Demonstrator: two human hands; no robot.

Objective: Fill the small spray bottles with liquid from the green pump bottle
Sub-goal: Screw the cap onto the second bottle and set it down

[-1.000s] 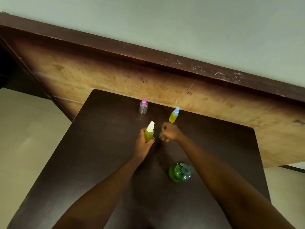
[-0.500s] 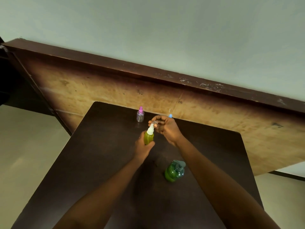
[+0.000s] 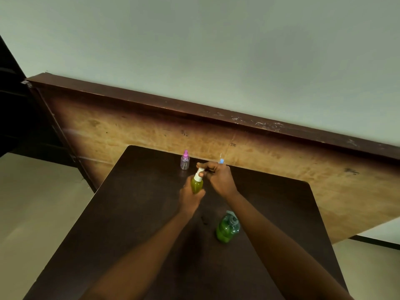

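Head view: right hand (image 3: 218, 180) has just reached and pinches the white cap (image 3: 199, 172); left hand (image 3: 190, 199) grips the bottle (image 3: 196, 185), likely tightening.

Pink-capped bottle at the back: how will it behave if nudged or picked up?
The pink-capped bottle looks clear, no green fill visible, so probably very light. Tall, narrow and upright on the smooth table: a push near the cap likely tips it. Its round body would probably roll.
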